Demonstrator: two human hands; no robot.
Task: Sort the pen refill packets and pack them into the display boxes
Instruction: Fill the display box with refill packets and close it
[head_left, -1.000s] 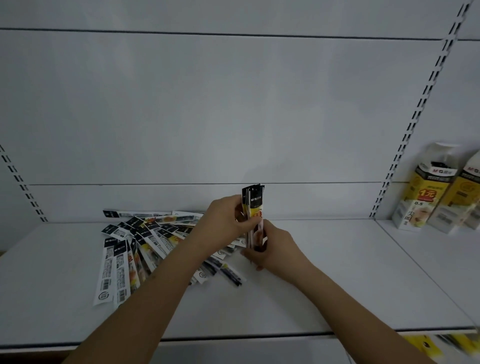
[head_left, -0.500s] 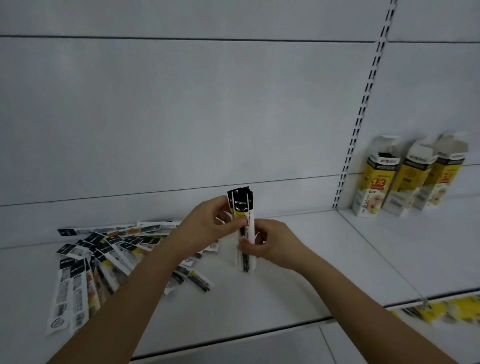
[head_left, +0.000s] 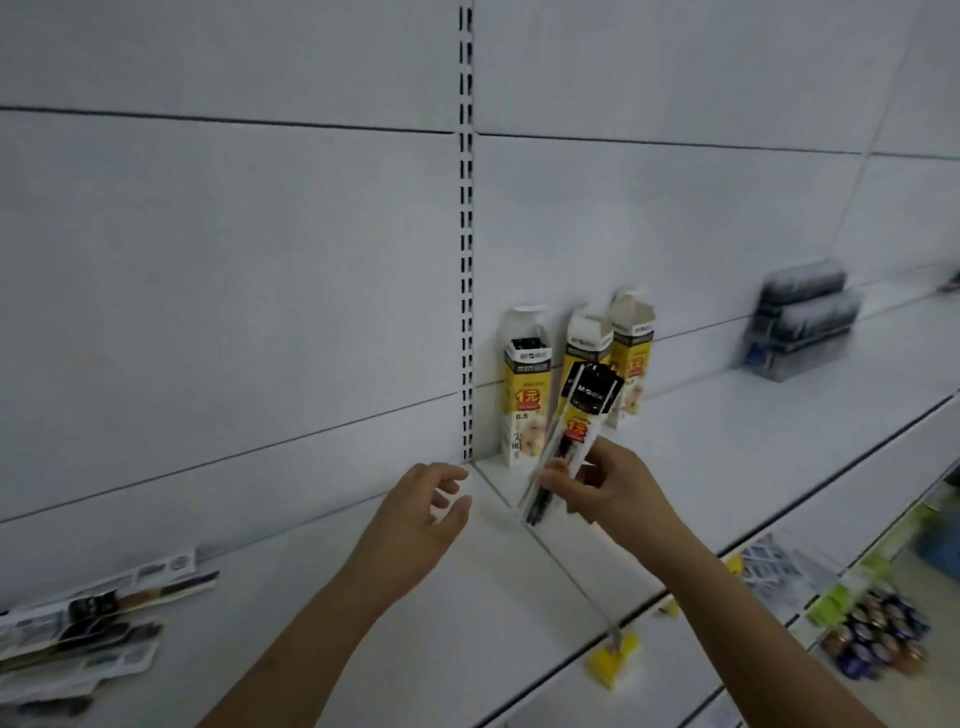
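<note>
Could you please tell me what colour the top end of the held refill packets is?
Black with white lettering, on the refill packets; head view.

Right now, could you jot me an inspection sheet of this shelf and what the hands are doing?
Surface: white shelf, mostly bare.
Job's things: bundle of refill packets held tilted; three yellow display boxes upright against the back wall; loose packets lying far left.
Clutter: dark blurred packs far right.
Hands: right hand grips the bundle; left hand open, holding nothing.
Cables: nothing seen.
Surroundings: slotted upright; yellow tag; goods on lower shelf, blurred.
</note>
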